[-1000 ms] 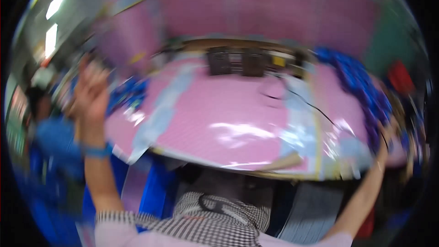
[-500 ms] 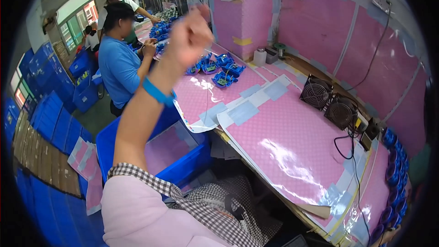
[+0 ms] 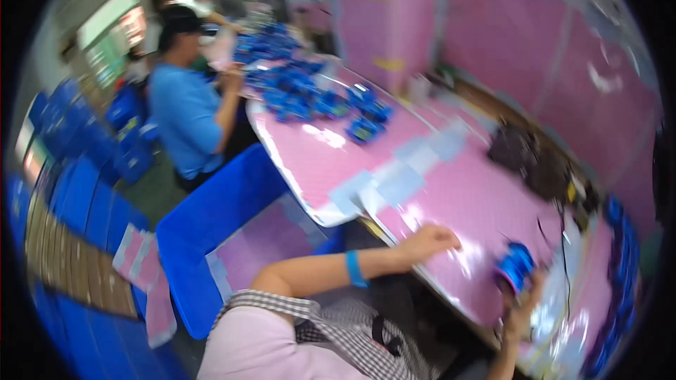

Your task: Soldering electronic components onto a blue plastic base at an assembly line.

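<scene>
My left hand, with a blue band on its wrist, hovers over the near edge of the pink-covered table. Motion smears its fingers, and nothing shows in them. To its right, my right hand grips a blue plastic part with a round, dark-rimmed end, held just above the table. The part's details are blurred. Farther away, a large cluster of similar blue parts lies on the table's far stretch, with one part at its near end.
A row of blue parts lines the right side. Two dark fans with cables stand along the wall. A large blue bin sits left of the table. Beyond it, a person in a blue top works at the table; stacked blue crates stand left.
My left hand has come down from above the far blue parts to the near table edge. My right hand has moved in from the lower right with a blue part. The view has shifted.
</scene>
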A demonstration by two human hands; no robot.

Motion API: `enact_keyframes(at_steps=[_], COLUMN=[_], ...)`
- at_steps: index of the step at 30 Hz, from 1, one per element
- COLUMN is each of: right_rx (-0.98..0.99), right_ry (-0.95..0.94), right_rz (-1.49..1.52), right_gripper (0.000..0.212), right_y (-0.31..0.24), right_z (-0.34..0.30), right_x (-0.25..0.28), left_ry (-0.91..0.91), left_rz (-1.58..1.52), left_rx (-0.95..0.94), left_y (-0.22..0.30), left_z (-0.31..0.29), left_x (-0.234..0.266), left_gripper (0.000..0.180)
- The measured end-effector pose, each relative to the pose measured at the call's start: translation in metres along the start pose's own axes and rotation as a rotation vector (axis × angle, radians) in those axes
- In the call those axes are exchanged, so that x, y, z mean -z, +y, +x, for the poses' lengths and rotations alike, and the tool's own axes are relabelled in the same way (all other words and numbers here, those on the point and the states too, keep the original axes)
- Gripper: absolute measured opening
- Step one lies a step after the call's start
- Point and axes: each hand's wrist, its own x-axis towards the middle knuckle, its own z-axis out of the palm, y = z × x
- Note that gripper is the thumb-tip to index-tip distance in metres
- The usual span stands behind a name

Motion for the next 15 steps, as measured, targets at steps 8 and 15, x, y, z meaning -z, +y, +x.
enact_keyframes(at_steps=[8,15], right_rx=[-0.143,-0.166], right_ry=[-0.147,0.070], right_rz=[0.048,-0.284], right_gripper=[0.046,0.043], right_y=[-0.077,-0.043], right_z=[0.095,0.114], right_x=[-0.003,0.008], left_ry=[0.179,-0.078], left_rz=[0.371,0.727], left_rx=[0.061,-0.120], left_y=[0.017,0.000], left_z=[0.000,0.046], left_x=[0.017,-0.054], left_gripper=[0.014,0.036])
